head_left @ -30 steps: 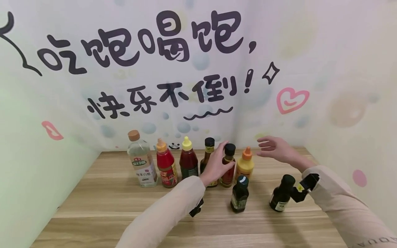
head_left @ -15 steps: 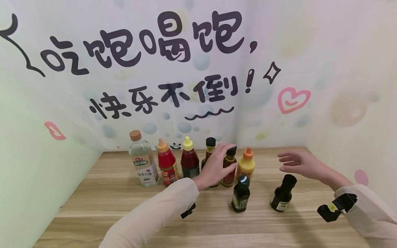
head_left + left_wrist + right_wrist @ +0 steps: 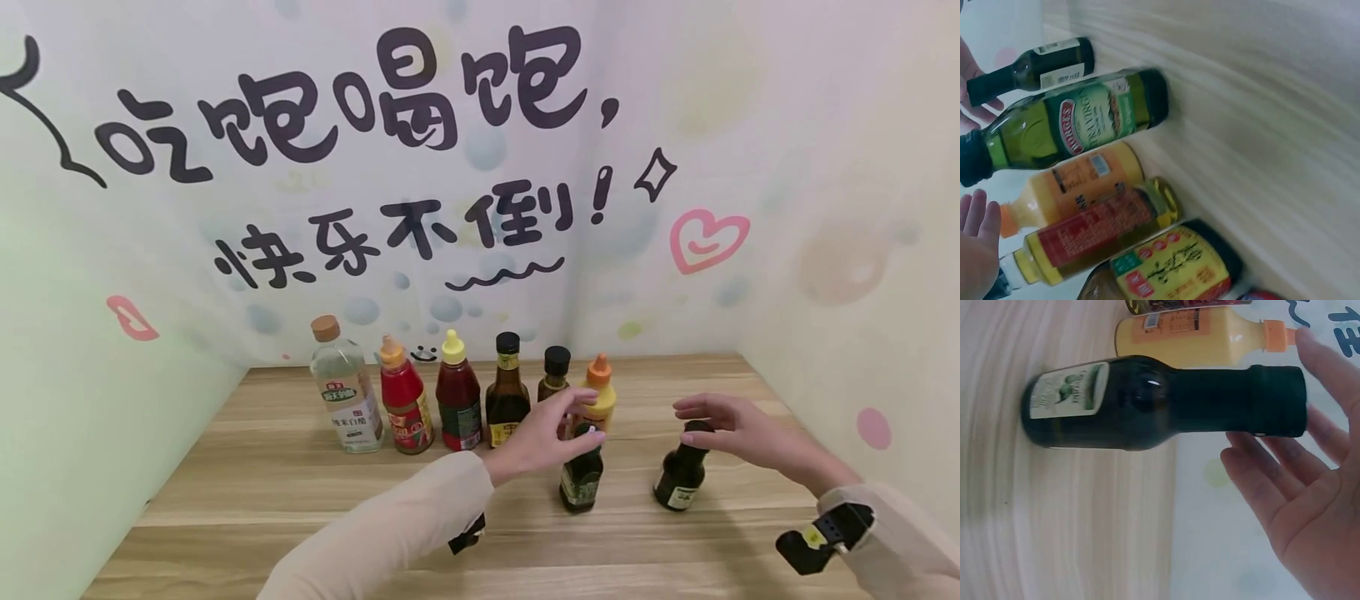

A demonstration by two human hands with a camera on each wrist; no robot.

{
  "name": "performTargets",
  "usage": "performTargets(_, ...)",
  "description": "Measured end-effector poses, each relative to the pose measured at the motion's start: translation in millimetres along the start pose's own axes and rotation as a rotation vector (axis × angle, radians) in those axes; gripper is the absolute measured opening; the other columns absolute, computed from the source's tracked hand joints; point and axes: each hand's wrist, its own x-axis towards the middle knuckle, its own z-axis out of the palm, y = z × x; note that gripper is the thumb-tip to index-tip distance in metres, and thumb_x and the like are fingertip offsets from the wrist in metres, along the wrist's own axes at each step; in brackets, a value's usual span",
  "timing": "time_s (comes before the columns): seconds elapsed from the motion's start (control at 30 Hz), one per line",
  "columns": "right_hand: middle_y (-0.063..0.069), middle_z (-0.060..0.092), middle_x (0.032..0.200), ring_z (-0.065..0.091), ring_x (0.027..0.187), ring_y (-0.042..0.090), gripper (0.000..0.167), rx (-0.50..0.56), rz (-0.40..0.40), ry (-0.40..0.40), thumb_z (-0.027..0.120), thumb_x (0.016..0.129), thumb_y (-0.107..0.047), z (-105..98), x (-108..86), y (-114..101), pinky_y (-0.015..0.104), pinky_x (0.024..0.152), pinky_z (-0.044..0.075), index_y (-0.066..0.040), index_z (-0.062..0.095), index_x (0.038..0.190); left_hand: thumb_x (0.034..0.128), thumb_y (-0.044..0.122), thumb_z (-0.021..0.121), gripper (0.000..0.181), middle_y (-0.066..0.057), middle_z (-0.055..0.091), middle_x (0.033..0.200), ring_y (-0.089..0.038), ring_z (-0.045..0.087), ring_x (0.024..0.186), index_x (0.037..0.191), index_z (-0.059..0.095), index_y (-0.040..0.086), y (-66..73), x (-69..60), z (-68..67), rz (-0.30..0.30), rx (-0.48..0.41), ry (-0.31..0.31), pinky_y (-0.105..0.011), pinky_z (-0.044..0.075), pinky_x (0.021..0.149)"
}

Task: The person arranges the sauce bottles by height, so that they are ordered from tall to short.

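Observation:
A green olive oil bottle with a Borges label stands upright, forward of the row. My left hand is at its dark cap, fingers spread and loosely bent; in the left wrist view the fingertips appear apart from the cap. To the right stands a small dark glass bottle with a pale label. Around its dark cap my right hand is held with parted fingers and no visible grip. Whether any finger touches that cap is unclear.
Along the back stand a clear vinegar bottle, a red sauce bottle, a dark red sauce bottle, a brown bottle, a black-capped bottle and a yellow squeeze bottle. Behind is a printed curtain.
My left hand has left the black-capped bottle in the row and come forward to the olive oil bottle. My right hand has moved right, then down to the small dark bottle's cap.

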Motion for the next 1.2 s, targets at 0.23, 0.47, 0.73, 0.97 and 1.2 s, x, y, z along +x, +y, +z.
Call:
performTargets(0.23, 0.010, 0.057, 0.104, 0.055, 0.090, -0.001, 0.038, 0.024, -0.052, 0.035, 0.064, 0.081, -0.014, 11, -5.1, 5, 0.022, 0.068, 0.049, 0.004, 0.052, 0.112, 0.0815, 0.024, 0.064, 0.050, -0.001, 0.055, 0.116, -0.005, 0.049, 0.104, 0.125, 0.044, 0.009, -12.3, -4.5, 16.3, -0.067, -0.059, -0.033, -0.023, 0.041, 0.087)
performTargets(0.47, -0.007, 0.061, 0.097, 0.059, 0.085, 0.005, 0.033, 0.070, -0.024, 0.105, 0.065, 0.080, -0.012, 17, -8.1, 11, 0.024, 0.066, 0.050, 0.003, 0.056, 0.108, 0.0823, 0.024, 0.063, 0.043, 0.004, 0.055, 0.111, -0.004, 0.051, 0.099, 0.121, 0.049, 0.014, -20.3, -8.1, 26.0, -0.148, -0.116, -0.021, -0.022, 0.044, 0.080)
performTargets(0.73, -0.004, 0.062, 0.095, 0.059, 0.083, 0.005, 0.032, 0.102, 0.022, 0.141, 0.065, 0.080, -0.012, 24, -8.6, 15, 0.025, 0.065, 0.050, 0.003, 0.056, 0.106, 0.0806, 0.017, 0.066, 0.033, 0.003, 0.057, 0.102, -0.004, 0.056, 0.091, 0.111, 0.056, 0.009, -27.6, -12.7, 32.9, -0.198, -0.305, 0.066, -0.021, 0.046, 0.076)
performTargets(0.97, -0.009, 0.063, 0.090, 0.059, 0.081, 0.001, 0.025, 0.137, -0.059, 0.175, 0.063, 0.079, 0.000, 29, -8.2, 20, 0.023, 0.063, 0.050, 0.004, 0.056, 0.103, 0.0788, 0.010, 0.067, 0.033, -0.003, 0.061, 0.101, -0.006, 0.058, 0.088, 0.109, 0.058, 0.002, -18.5, -15.5, 32.0, -0.161, -0.332, 0.119, -0.022, 0.047, 0.074)
performTargets(1.2, -0.011, 0.063, 0.090, 0.059, 0.081, 0.001, 0.027, 0.135, -0.106, 0.186, 0.063, 0.077, 0.004, 29, -8.1, 21, 0.023, 0.062, 0.050, 0.003, 0.056, 0.103, 0.0769, 0.021, 0.070, 0.037, 0.002, 0.060, 0.102, -0.005, 0.058, 0.089, 0.110, 0.059, 0.010, -26.3, -12.8, 34.5, -0.196, -0.222, 0.133, -0.022, 0.047, 0.075)
